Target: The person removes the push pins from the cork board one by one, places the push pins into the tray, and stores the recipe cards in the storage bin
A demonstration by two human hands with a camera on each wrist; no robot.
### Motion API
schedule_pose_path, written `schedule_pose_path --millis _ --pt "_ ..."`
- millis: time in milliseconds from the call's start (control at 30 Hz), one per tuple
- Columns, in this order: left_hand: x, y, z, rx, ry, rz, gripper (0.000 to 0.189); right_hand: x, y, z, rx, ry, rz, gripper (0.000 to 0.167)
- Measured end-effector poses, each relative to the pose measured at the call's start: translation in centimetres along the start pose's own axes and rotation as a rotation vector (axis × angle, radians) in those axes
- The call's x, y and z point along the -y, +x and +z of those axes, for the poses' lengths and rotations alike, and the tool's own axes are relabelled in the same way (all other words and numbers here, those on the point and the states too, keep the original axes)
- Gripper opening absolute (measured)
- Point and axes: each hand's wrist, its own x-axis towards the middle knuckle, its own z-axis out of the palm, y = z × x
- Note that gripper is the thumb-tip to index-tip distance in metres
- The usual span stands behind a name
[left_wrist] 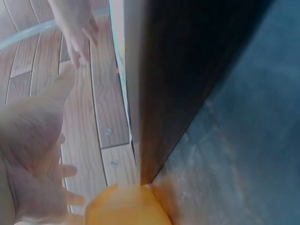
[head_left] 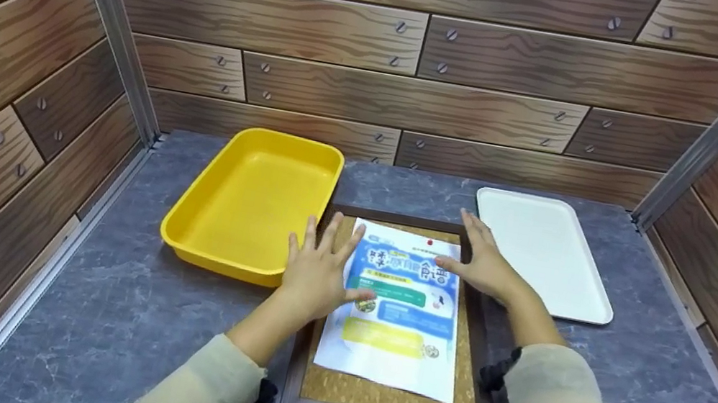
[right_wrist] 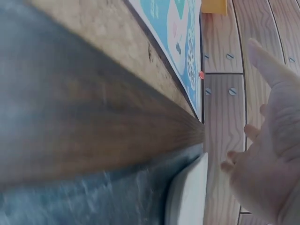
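Observation:
A printed paper sheet (head_left: 396, 372) with blue, green and yellow blocks lies slightly askew on a cork board (head_left: 391, 400) with a dark wooden frame. One red pushpin (head_left: 429, 242) shows near the sheet's top edge. My left hand (head_left: 313, 278) is spread over the board's left side, its thumb overlapping the sheet in the head view. Over the upper right of the board, my right hand (head_left: 490, 267) extends its fingers forward. Both wrist views show the left hand (left_wrist: 33, 150) and the right hand (right_wrist: 262, 159) raised above the board, palms empty.
A deep yellow bin (head_left: 249, 205) stands at the back left, close against the board. At the back right lies a shallow white tray (head_left: 540, 250). Wood-patterned walls (head_left: 329, 29) enclose the grey marbled tabletop (head_left: 128, 316) on three sides.

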Motion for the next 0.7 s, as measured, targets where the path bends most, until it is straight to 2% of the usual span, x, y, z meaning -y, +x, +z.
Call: schedule_pose_path --millis 167,300,433,567,700 --pt "-0.1 -0.4 0.5 0.015 -0.041 0.039 0.122 -0.3 0.7 0.5 -0.011 0.024 -0.022 0.115" --pt "0.2 -0.6 0.9 -0.036 -0.034 0.052 0.125 -0.5 1.0 1.0 -0.019 0.046 -0.028 0.114" --pt "0.1 -1.0 1.1 -0.07 -0.096 0.107 0.124 -0.6 1.3 1.5 -0.02 0.116 -0.031 0.113" --pt "-0.1 -1.1 1.2 -0.006 -0.218 0.145 0.125 -0.7 1.7 1.8 0.007 0.215 -0.036 0.109" --pt "0.2 -1.0 1.6 0.093 -0.361 0.114 0.129 -0.8 2.2 2.0 0.029 0.287 -0.029 0.103"
